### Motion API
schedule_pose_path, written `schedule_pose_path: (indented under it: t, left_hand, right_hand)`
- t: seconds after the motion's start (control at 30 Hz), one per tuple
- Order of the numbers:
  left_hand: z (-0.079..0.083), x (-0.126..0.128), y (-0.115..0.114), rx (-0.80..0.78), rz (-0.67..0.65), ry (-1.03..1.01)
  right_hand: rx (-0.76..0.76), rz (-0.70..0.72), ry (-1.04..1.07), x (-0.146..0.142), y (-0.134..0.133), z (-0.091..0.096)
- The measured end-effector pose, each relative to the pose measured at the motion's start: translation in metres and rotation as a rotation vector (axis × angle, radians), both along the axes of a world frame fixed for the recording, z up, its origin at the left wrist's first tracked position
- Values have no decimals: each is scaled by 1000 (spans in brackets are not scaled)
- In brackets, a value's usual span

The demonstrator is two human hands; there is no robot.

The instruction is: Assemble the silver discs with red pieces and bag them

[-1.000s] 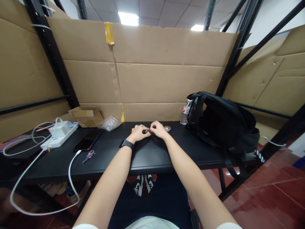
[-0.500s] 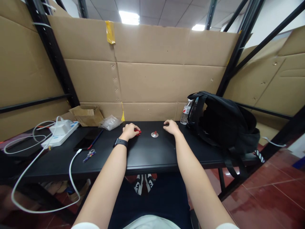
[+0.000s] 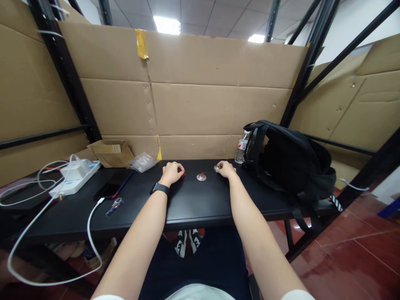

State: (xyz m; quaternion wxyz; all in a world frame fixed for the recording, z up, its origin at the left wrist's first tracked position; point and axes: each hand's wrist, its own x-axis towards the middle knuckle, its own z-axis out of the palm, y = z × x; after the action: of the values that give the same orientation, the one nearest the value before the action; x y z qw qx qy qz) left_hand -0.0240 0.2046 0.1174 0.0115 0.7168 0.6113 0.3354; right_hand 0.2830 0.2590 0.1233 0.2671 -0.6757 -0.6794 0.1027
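On the black table [image 3: 193,204], between my hands, lies a clear suction cup [image 3: 201,177] with a red knob on top. My left hand [image 3: 170,173], wearing a black wristband, rests left of it with curled fingers closed around a small red object [image 3: 181,172], mostly hidden by the fingers. To the right, my right hand [image 3: 226,169] pinches a clear round disc [image 3: 216,168] that resembles the suction cup; the fingers cover part of it. Both hands are close to the tabletop, and neither touches the suction cup in the middle.
A black backpack [image 3: 293,166] and a water bottle [image 3: 241,148] stand at right. At left are a cardboard box [image 3: 112,153], a clear plastic bag [image 3: 143,162], a phone [image 3: 112,185], keys [image 3: 115,206], a power strip [image 3: 76,179] and a white cable [image 3: 90,225]. Cardboard [image 3: 193,104] walls the back.
A clear disc now shows at my right fingertips, where none was visible before. My left fingers have curled further over the red object. The camera view has shifted slightly.
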Motion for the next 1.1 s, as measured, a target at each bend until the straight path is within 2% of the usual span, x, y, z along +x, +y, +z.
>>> schedule_pose_path:
  t: [0.13, 0.37, 0.6, 0.8, 0.97, 1.1]
  left_hand:
    - [5, 6, -1, 23, -31, -100]
    - [8, 16, -3, 42, -187, -260]
    - [6, 19, -2, 26, -245, -354]
    - [6, 24, 0, 69, -272, -509]
    - [7, 24, 2, 107, -273, -586]
    - [7, 28, 1, 125, -273, -600]
  right_hand:
    - [12, -15, 10, -1, -2, 1]
    - [50, -23, 65, -4, -1, 0]
    - [154, 59, 224, -4, -1, -1]
    - [233, 346, 433, -44, -5, 6]
    - [234, 696, 837, -82, -23, 11]
    - [164, 798, 932, -95, -35, 12]
